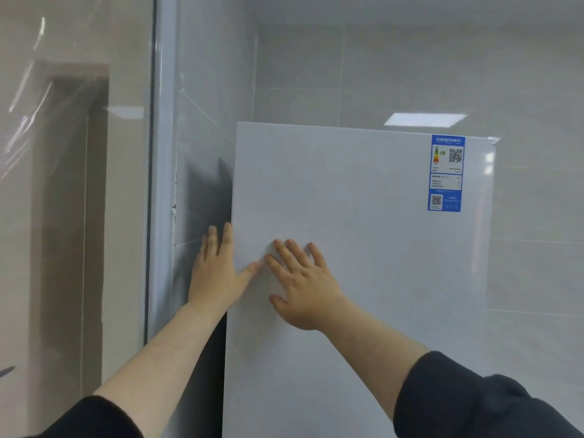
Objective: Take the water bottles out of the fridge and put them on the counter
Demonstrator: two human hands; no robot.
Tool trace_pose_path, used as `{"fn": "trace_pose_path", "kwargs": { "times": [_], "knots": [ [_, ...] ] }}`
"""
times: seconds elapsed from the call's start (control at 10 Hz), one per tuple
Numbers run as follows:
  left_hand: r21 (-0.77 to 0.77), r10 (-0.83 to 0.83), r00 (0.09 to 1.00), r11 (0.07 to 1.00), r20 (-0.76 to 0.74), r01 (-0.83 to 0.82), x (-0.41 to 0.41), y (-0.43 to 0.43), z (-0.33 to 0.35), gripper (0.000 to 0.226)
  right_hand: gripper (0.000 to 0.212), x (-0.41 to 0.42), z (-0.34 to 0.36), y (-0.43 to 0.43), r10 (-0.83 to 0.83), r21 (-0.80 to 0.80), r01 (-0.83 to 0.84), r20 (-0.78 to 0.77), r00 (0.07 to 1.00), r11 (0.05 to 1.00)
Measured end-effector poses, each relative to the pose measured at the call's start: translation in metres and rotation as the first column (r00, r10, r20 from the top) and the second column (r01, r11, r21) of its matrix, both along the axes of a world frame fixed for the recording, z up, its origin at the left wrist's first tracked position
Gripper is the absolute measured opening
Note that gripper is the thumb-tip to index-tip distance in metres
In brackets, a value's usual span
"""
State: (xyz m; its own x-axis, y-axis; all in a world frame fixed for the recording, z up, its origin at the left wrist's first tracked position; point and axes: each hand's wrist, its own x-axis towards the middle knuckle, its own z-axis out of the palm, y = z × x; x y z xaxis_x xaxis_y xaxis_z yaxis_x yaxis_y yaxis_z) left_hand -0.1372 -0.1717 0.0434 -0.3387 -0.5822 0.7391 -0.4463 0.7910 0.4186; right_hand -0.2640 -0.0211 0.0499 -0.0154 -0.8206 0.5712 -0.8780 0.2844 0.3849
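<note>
A white fridge door [363, 232] fills the middle and right of the head view, and it is closed. My left hand [218, 273] is at the door's left edge, fingers curled around the side and thumb lying on the front face. My right hand [303, 286] rests flat on the door front just beside it, fingers spread and holding nothing. No water bottle and no counter are in view; the inside of the fridge is hidden.
A blue energy label [446, 173] sticks to the door's upper right corner. A narrow dark gap [205, 191] separates the fridge from a grey tiled wall and a white frame [161, 184] on the left. Film-covered glass [63, 184] lies further left.
</note>
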Motion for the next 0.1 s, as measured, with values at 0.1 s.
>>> {"fn": "trace_pose_path", "kwargs": {
  "times": [0.1],
  "knots": [
    [-0.036,-0.075,0.997,0.997,-0.014,0.075,0.0140,0.0321,-0.0166,0.109,0.073,0.0074,-0.0072,0.0259,0.092,-0.060,-0.085,0.141,0.986,0.995]
  ]
}}
